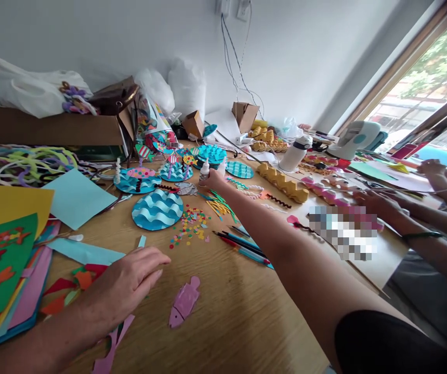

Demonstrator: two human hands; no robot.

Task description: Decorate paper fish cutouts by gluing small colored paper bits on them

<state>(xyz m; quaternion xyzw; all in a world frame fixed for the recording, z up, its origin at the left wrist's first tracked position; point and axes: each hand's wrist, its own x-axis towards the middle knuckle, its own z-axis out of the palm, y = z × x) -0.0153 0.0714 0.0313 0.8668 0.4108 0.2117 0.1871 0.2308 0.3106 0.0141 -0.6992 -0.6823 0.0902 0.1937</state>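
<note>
My left hand point(140, 275) rests on the wooden table point(242, 322), fingers extended, with nothing in it. To its right lies a pink paper fish point(185, 303). My right hand point(213, 182) is stretched far forward, its fingers around a small white bottle point(205, 169). A second white nozzle stands just behind that hand. Left of the hand is a blue paper disc with wavy strips point(157, 209). Colored paper dots point(190, 226) are scattered in front of it. Decorated blue discs point(137, 179) with paper fish stand farther back.
Pencils point(247, 246) lie beneath my right forearm. Colored paper sheets point(3, 208) and scraps cover the left side. At the right are another person's hands point(381, 205), yellow egg-carton strips point(281, 183) and a white bottle point(296, 154). A cardboard box point(52, 130) stands at the back left.
</note>
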